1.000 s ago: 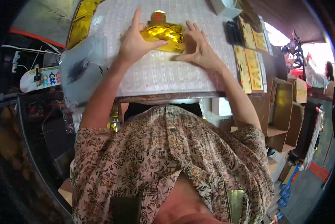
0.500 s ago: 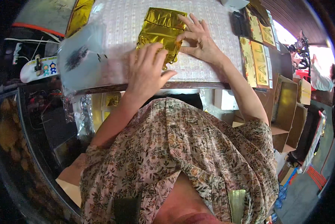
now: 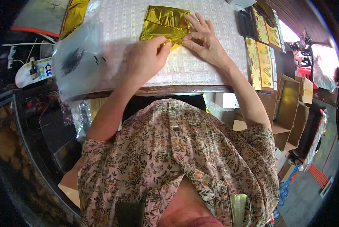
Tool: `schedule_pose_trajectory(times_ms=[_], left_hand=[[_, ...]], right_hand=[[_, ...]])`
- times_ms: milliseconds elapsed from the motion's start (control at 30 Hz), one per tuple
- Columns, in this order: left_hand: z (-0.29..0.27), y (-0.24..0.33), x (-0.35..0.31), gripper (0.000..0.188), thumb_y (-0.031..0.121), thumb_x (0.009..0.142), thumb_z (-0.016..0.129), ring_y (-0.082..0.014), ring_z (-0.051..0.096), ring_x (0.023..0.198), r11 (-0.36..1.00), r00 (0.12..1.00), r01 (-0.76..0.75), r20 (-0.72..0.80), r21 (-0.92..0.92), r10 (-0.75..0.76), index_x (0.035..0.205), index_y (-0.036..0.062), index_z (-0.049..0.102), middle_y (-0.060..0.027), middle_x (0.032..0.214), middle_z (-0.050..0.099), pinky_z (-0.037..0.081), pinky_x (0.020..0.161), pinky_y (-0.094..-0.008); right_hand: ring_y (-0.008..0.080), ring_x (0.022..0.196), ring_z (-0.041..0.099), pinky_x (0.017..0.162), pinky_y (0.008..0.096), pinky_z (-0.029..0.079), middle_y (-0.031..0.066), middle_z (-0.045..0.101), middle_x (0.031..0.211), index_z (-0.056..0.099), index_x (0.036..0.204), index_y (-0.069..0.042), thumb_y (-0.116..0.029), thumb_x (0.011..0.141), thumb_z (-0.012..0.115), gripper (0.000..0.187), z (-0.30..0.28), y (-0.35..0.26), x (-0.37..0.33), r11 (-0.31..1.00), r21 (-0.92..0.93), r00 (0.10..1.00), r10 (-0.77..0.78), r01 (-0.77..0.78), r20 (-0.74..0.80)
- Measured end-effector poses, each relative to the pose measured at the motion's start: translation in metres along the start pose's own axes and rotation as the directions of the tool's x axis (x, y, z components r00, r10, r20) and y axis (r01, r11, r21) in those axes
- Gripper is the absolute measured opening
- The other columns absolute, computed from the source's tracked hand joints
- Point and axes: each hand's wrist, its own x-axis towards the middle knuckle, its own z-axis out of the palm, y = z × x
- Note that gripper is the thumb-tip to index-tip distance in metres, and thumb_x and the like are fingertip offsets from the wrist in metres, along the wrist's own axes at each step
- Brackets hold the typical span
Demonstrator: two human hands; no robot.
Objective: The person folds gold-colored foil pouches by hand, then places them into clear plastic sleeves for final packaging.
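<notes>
A shiny gold foil sheet [image 3: 166, 22], folded into a creased packet, lies flat on the white-covered table in front of me. My left hand [image 3: 148, 56] pinches its near edge between thumb and forefinger, and the other fingers curl under. At the near right corner, my right hand [image 3: 204, 42] grips the foil with thumb and forefinger; its remaining fingers fan out above the packet's right side. A narrow strip of the foil shows between the two pinches. Whatever the packet may contain is hidden.
Clear plastic bags [image 3: 76, 60] lie at the table's left, below another gold foil piece [image 3: 75, 17]. Yellow printed boxes [image 3: 265, 64] and a black object [image 3: 246, 23] line the right edge. Open cardboard boxes [image 3: 288, 108] stand beyond. A white board with cartoon figures [image 3: 25, 75] sits far left.
My left hand has gone from lying spread over the foil to pinching its near edge. The foil's hanging near end is now gathered up between both hands. My right hand has barely shifted.
</notes>
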Motion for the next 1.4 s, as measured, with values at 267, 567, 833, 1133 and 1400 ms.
schedule_pose_trajectory(times_ms=[267,567,833,1133,1400], left_hand=[[-0.002,-0.030,0.029,0.035,0.043,0.091,0.066,-0.0349,0.072,0.072,0.979,0.957,0.198,0.206,0.053,-0.205,0.091,0.0095,0.076,-0.0148,0.077,0.073,0.055,0.069,-0.0472],[-0.005,-0.023,0.036,0.035,0.039,0.082,0.075,-0.0260,0.072,0.071,0.960,0.917,0.256,0.285,0.116,-0.279,0.091,0.0043,0.077,-0.0153,0.080,0.074,0.055,0.069,-0.0390],[-0.003,-0.026,0.033,0.037,0.039,0.082,0.076,-0.0264,0.074,0.075,0.958,0.916,0.277,0.282,0.070,-0.286,0.092,0.0028,0.077,-0.0159,0.083,0.076,0.056,0.072,-0.0383],[0.001,-0.030,0.034,0.037,0.040,0.081,0.076,-0.0250,0.074,0.077,0.962,0.928,0.256,0.256,0.091,-0.271,0.096,0.0054,0.078,-0.0143,0.085,0.077,0.057,0.073,-0.0377],[-0.001,-0.029,0.035,0.035,0.039,0.081,0.073,-0.0277,0.071,0.068,0.965,0.926,0.244,0.272,0.098,-0.261,0.090,0.0054,0.077,-0.0163,0.077,0.073,0.055,0.067,-0.0407]], right_hand=[[0.0455,0.156,0.020,0.125,0.0622,0.004,0.0184,0.040,0.163,0.076,0.091,-0.006,-0.024,0.092,0.075,0.018,0.007,-0.011,0.003,0.992,-0.027,0.991,0.121,-0.123,-0.052],[0.0484,0.152,0.027,0.123,0.0597,0.014,0.0203,0.046,0.158,0.073,0.087,-0.005,-0.025,0.085,0.082,0.022,0.009,-0.023,0.000,0.989,-0.108,0.983,0.083,-0.101,-0.162],[0.0424,0.157,0.022,0.125,0.0595,0.005,0.0176,0.042,0.162,0.073,0.105,-0.008,-0.026,0.096,0.074,0.020,0.008,-0.020,-0.013,0.975,-0.108,0.977,0.185,-0.197,-0.106],[0.0423,0.152,0.031,0.125,0.0554,0.016,0.0185,0.047,0.159,0.074,0.103,-0.007,-0.016,0.092,0.074,0.014,0.007,-0.015,-0.006,0.947,-0.180,0.957,0.238,-0.267,-0.167],[0.0277,0.104,0.060,0.094,0.0420,0.042,0.0064,0.070,0.115,0.077,0.107,-0.010,-0.006,0.085,0.074,0.023,0.010,-0.053,-0.010,0.941,-0.335,0.989,-0.006,-0.044,-0.148]])
